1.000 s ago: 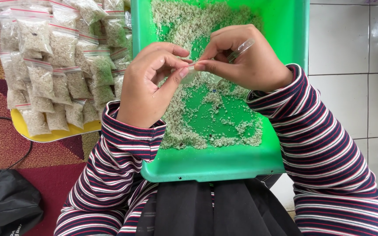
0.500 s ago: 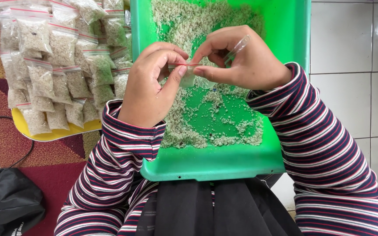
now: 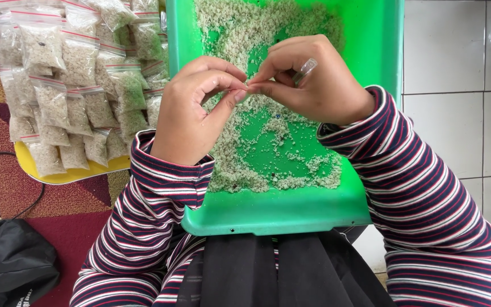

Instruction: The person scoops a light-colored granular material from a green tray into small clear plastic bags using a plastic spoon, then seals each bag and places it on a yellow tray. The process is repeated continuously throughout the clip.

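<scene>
Both hands meet over a green tray that rests on the person's lap, above a dark skirt and between striped sleeves. Left hand is curled, thumb and forefinger pinched together at the tips; right hand is likewise curled, its thumb and forefinger pinched against the left ones, so the four fingertips touch at one spot above the tray's middle. Between them sits the top edge of a small clear bag, most of it hidden behind the right fingers, only a glint of plastic showing. By the look of it the step in hand is pressing the bag's strip shut along its mouth; I cannot tell how much of the strip is closed. A next move would call for a firm pinch run sideways along the edge while the bag stays upright, so that nothing spills. Under the hands, pale grain lies loose in the tray, thin near the front rim and thicker toward the far end. Left of the tray, on the floor's red carpet, a yellow plate carries a heap of filled bags with red strips. A black bag lies at the near left; white tiles are at the right.
</scene>
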